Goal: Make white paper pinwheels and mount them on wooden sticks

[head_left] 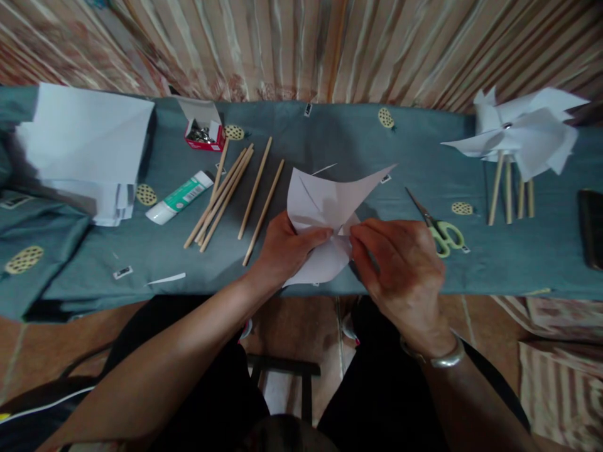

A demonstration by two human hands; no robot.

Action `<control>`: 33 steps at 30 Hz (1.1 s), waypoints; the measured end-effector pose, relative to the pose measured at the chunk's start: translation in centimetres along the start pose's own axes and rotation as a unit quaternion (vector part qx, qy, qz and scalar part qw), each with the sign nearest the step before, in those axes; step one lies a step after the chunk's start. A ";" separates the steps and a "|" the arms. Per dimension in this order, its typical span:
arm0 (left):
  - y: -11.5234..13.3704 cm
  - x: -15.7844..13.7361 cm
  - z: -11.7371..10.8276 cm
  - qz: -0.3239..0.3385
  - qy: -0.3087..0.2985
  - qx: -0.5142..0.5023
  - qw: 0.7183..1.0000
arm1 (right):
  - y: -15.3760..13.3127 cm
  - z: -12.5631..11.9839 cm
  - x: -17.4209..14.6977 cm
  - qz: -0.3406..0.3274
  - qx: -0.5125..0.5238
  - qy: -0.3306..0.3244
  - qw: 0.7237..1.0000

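Observation:
A white paper pinwheel [325,201], partly folded, is held between my two hands above the table's front edge. My left hand [289,245] grips it from the left, the thumb pressed on the middle of the paper. With fingertips pinched together, my right hand [400,270] holds a folded corner of the same paper near its centre. Whether a small fastener sits under the fingers I cannot tell. One pointed flap sticks out to the upper right. Just right of my right hand lie scissors [440,235] with light green handles.
Several wooden sticks [228,198] lie left of the paper. Beyond them are a red box of metal fasteners [206,138] and a glue tube [179,198]. White paper sheets [94,135] are stacked at far left. Finished pinwheels [522,135] on sticks and a dark phone [591,229] lie at right.

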State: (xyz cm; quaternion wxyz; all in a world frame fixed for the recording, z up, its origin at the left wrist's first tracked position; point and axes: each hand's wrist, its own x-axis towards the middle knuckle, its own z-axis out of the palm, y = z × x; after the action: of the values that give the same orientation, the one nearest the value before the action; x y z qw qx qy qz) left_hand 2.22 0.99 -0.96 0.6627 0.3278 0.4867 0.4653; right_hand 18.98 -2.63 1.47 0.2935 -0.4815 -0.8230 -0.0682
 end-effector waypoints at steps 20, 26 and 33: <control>0.4 0.2 -0.9 0.011 -0.015 0.008 1.000 | 1.1 0.0 -0.3 0.176 0.235 0.000 0.956; 0.4 0.4 -0.9 0.038 -0.014 0.060 0.997 | 0.7 -0.8 -0.2 0.192 0.272 -0.010 0.943; 0.1 0.6 -1.3 0.055 -0.081 0.108 0.989 | 1.2 -1.3 -0.5 0.165 0.260 -0.076 0.949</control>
State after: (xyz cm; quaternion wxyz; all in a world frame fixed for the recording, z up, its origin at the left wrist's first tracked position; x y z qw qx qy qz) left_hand 1.01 1.59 -1.52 0.6339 0.4603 0.4601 0.4178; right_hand 20.69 -2.91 2.09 0.3518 -0.5213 -0.7414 0.2340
